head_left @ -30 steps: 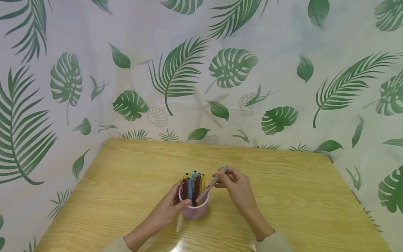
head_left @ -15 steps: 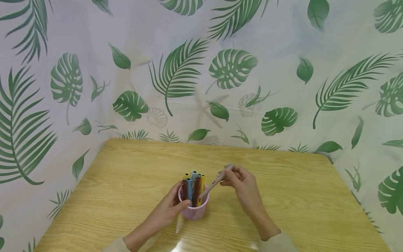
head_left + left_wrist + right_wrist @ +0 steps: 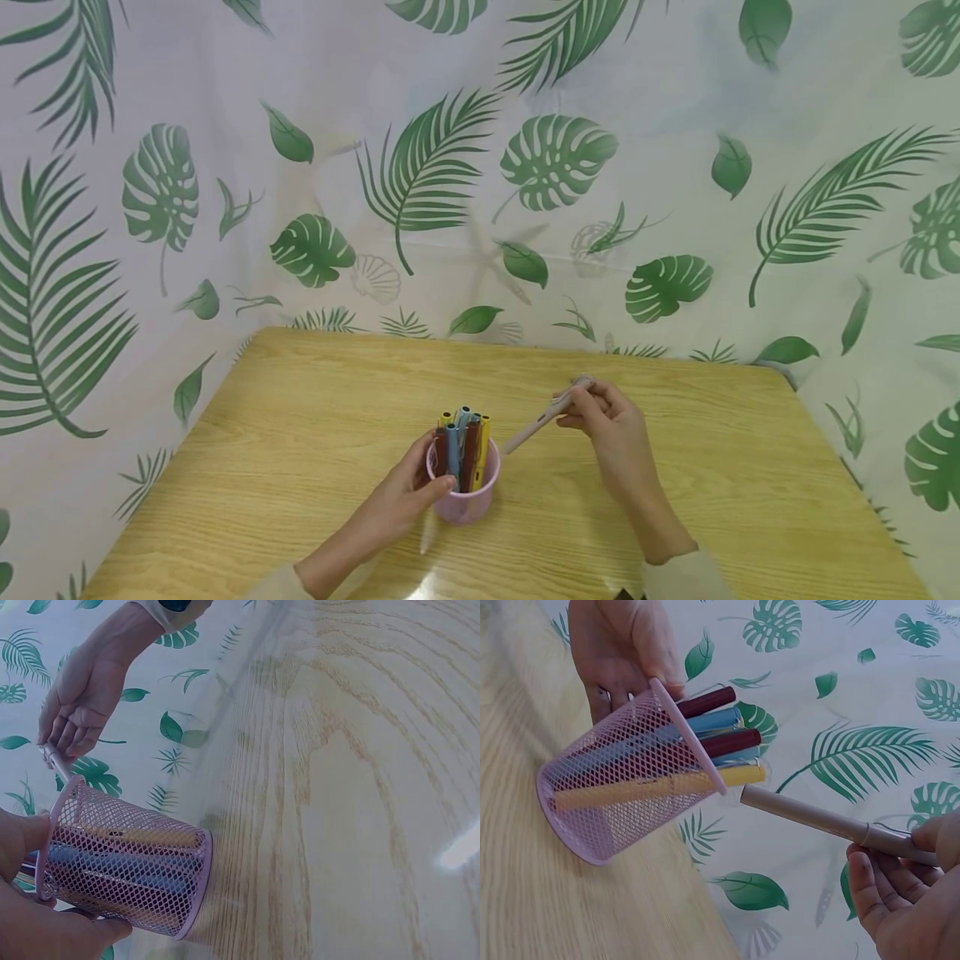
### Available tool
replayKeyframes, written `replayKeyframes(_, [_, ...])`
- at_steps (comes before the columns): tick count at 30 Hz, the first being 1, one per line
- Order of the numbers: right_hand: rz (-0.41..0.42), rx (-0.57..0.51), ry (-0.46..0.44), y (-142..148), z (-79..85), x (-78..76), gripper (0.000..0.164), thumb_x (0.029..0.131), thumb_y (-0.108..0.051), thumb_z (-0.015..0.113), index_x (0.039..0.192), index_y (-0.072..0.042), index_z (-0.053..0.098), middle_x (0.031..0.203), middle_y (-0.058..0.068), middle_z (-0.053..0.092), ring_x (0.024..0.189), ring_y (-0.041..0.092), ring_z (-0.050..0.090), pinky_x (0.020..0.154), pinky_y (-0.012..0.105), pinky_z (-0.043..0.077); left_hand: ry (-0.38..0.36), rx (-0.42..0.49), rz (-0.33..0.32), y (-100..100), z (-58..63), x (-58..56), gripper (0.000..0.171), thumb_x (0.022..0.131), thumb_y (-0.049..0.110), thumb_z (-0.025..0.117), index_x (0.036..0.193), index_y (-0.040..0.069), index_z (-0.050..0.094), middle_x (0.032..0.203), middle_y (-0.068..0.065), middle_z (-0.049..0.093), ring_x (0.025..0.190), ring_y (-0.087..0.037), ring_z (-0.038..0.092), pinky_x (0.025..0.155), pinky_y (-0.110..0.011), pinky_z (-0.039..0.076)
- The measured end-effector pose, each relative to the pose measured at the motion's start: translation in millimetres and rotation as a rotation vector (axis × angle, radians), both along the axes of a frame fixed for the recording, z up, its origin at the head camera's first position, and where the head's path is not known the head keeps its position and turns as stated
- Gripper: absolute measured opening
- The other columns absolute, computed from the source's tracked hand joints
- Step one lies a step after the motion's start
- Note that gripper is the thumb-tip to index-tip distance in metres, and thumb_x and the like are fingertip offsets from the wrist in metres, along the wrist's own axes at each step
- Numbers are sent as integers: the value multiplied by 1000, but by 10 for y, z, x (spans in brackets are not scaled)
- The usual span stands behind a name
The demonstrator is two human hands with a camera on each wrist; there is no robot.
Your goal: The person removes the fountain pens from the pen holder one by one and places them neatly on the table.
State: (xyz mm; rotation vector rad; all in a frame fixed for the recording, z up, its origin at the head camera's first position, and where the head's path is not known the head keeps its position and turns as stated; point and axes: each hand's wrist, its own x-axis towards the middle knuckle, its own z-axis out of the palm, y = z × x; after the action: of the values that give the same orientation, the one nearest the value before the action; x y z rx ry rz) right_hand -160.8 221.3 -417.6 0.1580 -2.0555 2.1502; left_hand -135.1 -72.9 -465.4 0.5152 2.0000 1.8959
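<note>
A pink mesh pen holder [image 3: 463, 510] stands upright on the table, and my left hand [image 3: 397, 500] grips it round its left side near the rim. Inside it are several pens: dark red [image 3: 739, 740], blue [image 3: 720, 718] and yellow [image 3: 746, 775]. My right hand [image 3: 621, 442] pinches a greyish-beige pen [image 3: 536, 427] by its clip end, between thumb and fingers. This pen slants down to the left; in the right wrist view its free end is just outside the holder's rim. The left wrist view shows the holder's mesh wall [image 3: 142, 825] from the side.
The wood-grain table [image 3: 322, 400] reaches back to a white wall covering [image 3: 450, 308] printed with green leaves. A small dark corner of something [image 3: 624, 594] shows at the bottom edge of the head view.
My right hand has moved right and away, drawing the beige pen out of the pen holder. My left hand and the holder have stayed in place.
</note>
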Motion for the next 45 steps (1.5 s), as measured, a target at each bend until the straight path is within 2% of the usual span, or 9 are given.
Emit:
replayKeyframes(7, [-36, 7, -13, 157, 44, 7, 35, 107, -24, 59, 123, 7, 57, 109, 15, 73, 96, 17, 73, 85, 31, 63, 3, 2, 4, -1, -9, 2, 76, 106, 17, 60, 163, -2, 14, 162, -36, 20, 149, -48, 25, 121, -52, 25])
replayKeyframes(12, [-67, 10, -24, 260, 68, 16, 37, 106, -26, 60, 124, 7, 58, 109, 12, 74, 95, 16, 72, 84, 29, 62, 4, -6, 7, -7, -5, 5, 76, 106, 18, 60, 163, -2, 14, 162, -36, 19, 149, -49, 24, 121, -53, 24])
replayKeyframes(22, [-68, 24, -22, 461, 33, 25, 37, 107, -27, 59, 126, 4, 59, 109, 6, 75, 95, 14, 73, 84, 28, 62, 10, -34, 9, -9, -11, 8, 76, 106, 19, 59, 163, -1, 14, 162, -35, 21, 149, -50, 26, 121, -54, 26])
replayKeyframes(29, [-82, 36, -31, 497, 27, 43, 40, 107, -26, 59, 129, 7, 57, 104, 3, 74, 92, 13, 71, 81, 25, 62, 14, -34, 14, -2, 6, 13, 75, 106, 18, 60, 163, -2, 15, 161, -36, 22, 148, -50, 29, 120, -55, 27])
replayKeyframes(45, [-74, 64, -61, 502, -66, 14, 37, 108, -24, 58, 128, 7, 57, 102, 7, 74, 87, 12, 70, 80, 25, 62, 10, -32, 13, 1, 11, 8, 75, 106, 17, 59, 163, -2, 14, 162, -36, 22, 149, -49, 27, 121, -54, 26])
